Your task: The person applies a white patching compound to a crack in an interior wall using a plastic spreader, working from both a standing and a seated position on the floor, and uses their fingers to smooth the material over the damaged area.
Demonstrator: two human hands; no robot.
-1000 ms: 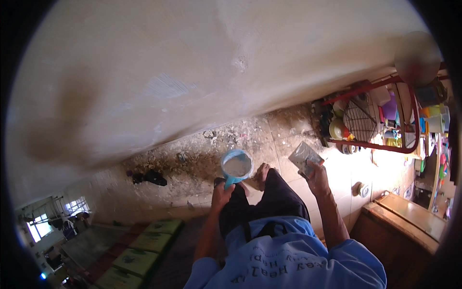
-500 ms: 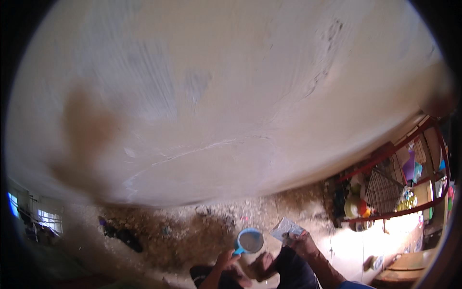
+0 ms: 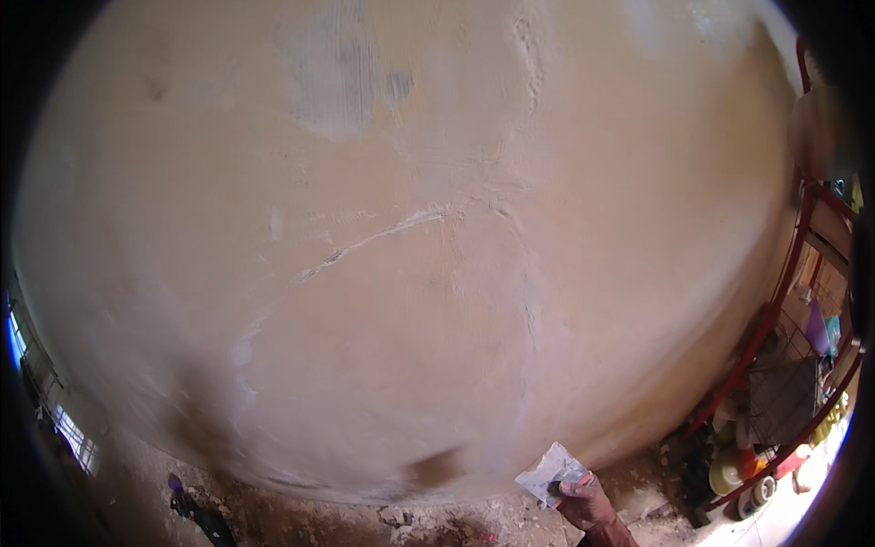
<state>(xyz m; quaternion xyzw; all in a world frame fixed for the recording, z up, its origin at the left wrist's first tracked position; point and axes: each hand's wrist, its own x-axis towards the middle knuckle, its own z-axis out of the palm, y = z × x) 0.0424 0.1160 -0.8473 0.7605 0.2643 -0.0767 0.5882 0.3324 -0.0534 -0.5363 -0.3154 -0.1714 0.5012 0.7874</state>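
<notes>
My right hand [image 3: 585, 506] is at the bottom, right of centre, its fingers closed on a flat scraper [image 3: 545, 472] smeared with pale filler. The blade is raised in front of the lower part of a cream wall [image 3: 592, 264]; I cannot tell if it touches it. The wall has pale patches, an uneven ridge [image 3: 529, 64] near the top and a cracked line [image 3: 374, 235] across the middle. My left hand is out of view.
A red metal rack [image 3: 766, 337] with kitchen items and bowls [image 3: 725, 474] stands at the right. The floor [image 3: 410, 529] below is littered with flakes. A dark object [image 3: 205, 520] lies at lower left, near a small barred window [image 3: 77, 438].
My view has tilted up from my legs and the floor onto the wall. The light-blue mug in my left hand has dropped out of view. My right hand still holds the scraper.
</notes>
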